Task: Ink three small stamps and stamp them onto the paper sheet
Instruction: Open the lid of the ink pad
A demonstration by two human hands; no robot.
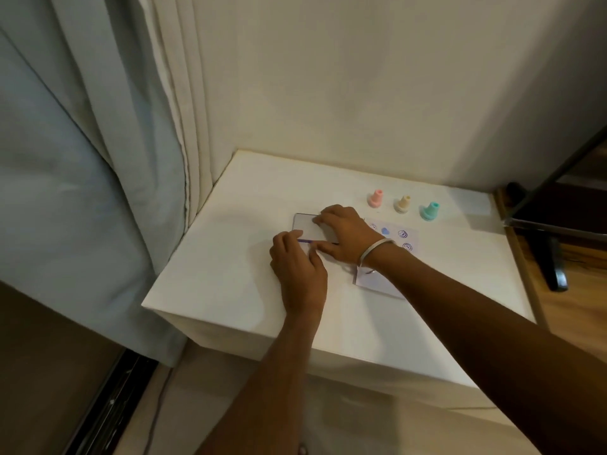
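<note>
Both forearms reach in from the near edge of the white tabletop, and I read them as working on one flat thing together. My left hand sits toward the middle of the tabletop, its fingers curled down at the near edge of the ink pad case, seemingly pinching that edge to steady it. Just to its right, my right hand lies over the case, fingertips on its far side and thumb at the near edge, gripping it; I judge the two hands are closing or opening the case. The paper sheet lies partly under my right wrist, already carrying several blue prints, so the stamping looks largely done. Along the far edge, toward the right corner, the three stamps stand upright in a row, apart from each other: pink stamp, beige stamp, teal stamp, parked clear of the paper.
</note>
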